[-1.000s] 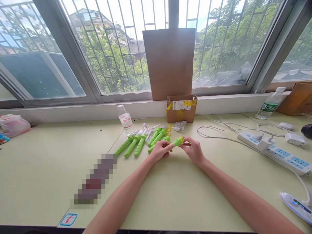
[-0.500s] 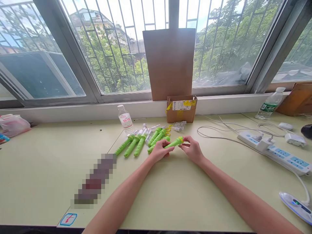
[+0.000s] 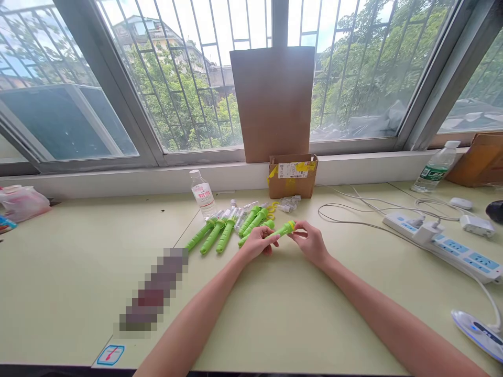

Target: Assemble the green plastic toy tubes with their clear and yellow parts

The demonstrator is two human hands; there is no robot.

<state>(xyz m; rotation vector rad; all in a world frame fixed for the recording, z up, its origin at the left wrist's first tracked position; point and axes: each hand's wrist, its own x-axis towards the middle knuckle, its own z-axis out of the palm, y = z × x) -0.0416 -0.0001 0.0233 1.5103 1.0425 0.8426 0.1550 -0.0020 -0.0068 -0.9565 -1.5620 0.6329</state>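
Note:
My left hand is closed round the body of a green ribbed tube, which tilts up to the right. At the tube's far end is a yellow ring, and the fingertips of my right hand are pinched at that end. What is between those fingertips is too small to tell. Several more green tubes lie left of my hands, some with clear parts at their upper ends. Yellow hooked pieces and clear plastic pieces lie just behind.
A labelled bottle and a small cardboard box stand at the back. On the right are a power strip, cables, another bottle and a white device. A pink bag lies far left.
The fingers of my left hand have shifted slightly along the green tube. My right hand has stayed almost still at the yellow-ringed end.

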